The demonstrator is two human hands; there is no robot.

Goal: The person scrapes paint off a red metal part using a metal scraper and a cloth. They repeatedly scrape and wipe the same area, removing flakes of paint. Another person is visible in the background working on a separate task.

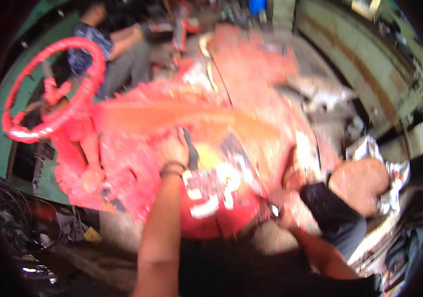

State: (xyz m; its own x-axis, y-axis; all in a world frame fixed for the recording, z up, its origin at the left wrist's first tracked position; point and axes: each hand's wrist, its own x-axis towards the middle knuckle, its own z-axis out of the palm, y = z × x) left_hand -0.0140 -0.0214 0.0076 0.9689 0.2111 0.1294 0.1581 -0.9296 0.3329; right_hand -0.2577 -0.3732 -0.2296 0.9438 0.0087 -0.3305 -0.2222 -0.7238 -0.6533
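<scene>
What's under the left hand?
Red panel shows around the left hand, with a dark object along the hand's right side. The surface directly beneath is covered; blur hides any contact.

Left forearm (159, 232) bare, nearly vertical from the lower edge, elbow close to straight. Wrist has dark bands (173, 169). Left hand (173, 147) back up, pointing away, well in from the red panel's (122, 158) near edge; finger pose blurred. Right forearm (320, 252) angles up-left from lower right, elbow bent. Right hand (284, 217) by that edge's right end, fingers curled closed.
</scene>
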